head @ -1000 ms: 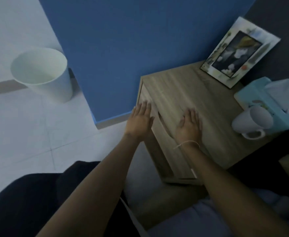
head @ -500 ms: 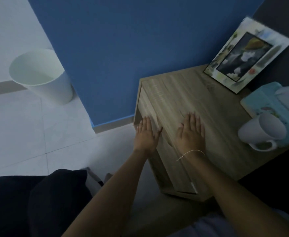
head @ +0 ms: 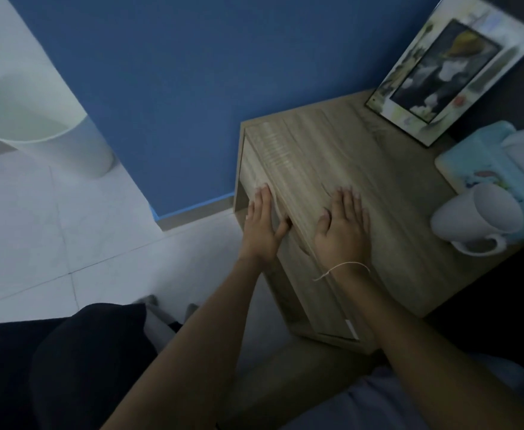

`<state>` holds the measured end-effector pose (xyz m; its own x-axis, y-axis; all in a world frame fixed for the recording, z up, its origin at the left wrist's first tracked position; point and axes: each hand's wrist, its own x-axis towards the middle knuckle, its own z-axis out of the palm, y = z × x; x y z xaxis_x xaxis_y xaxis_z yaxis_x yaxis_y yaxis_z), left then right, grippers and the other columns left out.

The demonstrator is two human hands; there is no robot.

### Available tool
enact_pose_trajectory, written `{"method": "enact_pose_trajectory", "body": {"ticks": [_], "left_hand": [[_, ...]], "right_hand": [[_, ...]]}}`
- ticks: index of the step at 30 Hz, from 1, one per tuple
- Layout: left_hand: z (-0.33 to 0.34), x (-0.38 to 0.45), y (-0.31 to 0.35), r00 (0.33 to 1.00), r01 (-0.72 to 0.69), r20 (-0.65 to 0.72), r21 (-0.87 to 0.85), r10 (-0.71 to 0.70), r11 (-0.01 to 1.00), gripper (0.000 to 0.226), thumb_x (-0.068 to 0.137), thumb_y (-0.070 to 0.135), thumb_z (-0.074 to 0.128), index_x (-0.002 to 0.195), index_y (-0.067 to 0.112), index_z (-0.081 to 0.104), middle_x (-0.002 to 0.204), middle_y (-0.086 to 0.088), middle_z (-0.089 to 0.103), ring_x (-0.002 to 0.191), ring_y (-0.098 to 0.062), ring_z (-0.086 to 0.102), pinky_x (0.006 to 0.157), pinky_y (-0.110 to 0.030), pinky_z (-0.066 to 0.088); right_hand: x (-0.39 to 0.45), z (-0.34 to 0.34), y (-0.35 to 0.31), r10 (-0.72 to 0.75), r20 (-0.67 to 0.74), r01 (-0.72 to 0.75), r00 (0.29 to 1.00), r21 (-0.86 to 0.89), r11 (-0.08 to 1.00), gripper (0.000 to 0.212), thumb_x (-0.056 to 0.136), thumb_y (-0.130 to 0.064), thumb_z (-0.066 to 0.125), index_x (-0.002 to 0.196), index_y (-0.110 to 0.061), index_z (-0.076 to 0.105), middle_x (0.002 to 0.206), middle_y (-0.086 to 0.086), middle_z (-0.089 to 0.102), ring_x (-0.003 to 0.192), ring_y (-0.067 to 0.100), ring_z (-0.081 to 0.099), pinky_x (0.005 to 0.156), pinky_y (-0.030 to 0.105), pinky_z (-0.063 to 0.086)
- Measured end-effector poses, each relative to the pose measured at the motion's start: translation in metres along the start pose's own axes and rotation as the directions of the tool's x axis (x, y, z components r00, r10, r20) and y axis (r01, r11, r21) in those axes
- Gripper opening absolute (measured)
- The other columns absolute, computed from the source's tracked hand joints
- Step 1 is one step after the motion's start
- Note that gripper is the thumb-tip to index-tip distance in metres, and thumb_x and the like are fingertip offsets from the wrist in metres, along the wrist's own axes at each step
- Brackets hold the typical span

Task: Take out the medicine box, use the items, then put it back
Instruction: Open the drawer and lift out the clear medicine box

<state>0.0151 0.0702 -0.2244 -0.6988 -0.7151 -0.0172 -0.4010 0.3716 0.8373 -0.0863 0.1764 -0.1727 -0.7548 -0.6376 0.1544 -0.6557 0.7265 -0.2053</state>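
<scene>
The left hand [head: 262,226] lies flat and empty against the drawer front [head: 254,169] of the bedside cabinet [head: 363,169]. The right hand [head: 343,226] rests flat and empty on top. The medicine box is not visible; every step appears outstanding.

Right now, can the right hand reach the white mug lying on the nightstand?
Probably yes. The right hand lies flat on the nightstand top, and only bare wood shows between it and the white mug, which lies on its side against the tissue box.
</scene>
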Motion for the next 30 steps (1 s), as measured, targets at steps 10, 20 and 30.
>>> {"method": "enact_pose_trajectory", "body": {"ticks": [10,20,30], "left_hand": [[-0.034,-0.017,-0.014,1.0,0.012,0.009,0.019,-0.012,1.0,0.075,0.098,0.037,0.044,0.15,0.017,-0.005,0.156,0.005,-0.011,0.145,-0.016,-0.012,0.122,-0.047,0.006],[-0.103,-0.046,-0.025,0.995,-0.088,0.079,0.517,0.055,0.852,0.073,0.098,0.037,0.04,0.15,0.019,-0.008,0.16,-0.003,-0.015,0.146,-0.022,-0.014,0.118,-0.037,-0.002],[-0.144,-0.077,-0.042,0.998,-0.009,0.051,0.687,-0.036,0.727,0.061,0.101,0.023,0.026,0.15,0.019,-0.009,0.16,0.0,-0.012,0.147,-0.019,-0.011,0.116,-0.034,-0.006]], "right_hand": [[0.002,-0.002,-0.006,0.02,0.001,-0.02,1.0,0.018,1.0,0.053,0.097,-0.027,0.035,0.146,-0.007,0.032,0.155,0.01,0.03,0.146,0.023,0.02,0.12,0.04,0.012],[0.001,-0.006,-0.013,0.017,0.04,-0.018,0.999,0.02,1.0,0.053,0.098,-0.029,0.031,0.147,-0.009,0.029,0.157,0.01,0.026,0.147,0.023,0.017,0.12,0.041,0.011],[-0.004,-0.01,-0.021,0.007,0.049,-0.009,0.999,0.036,0.999,0.053,0.098,-0.027,0.032,0.147,-0.008,0.028,0.157,0.011,0.026,0.147,0.023,0.016,0.12,0.042,0.013]]}}
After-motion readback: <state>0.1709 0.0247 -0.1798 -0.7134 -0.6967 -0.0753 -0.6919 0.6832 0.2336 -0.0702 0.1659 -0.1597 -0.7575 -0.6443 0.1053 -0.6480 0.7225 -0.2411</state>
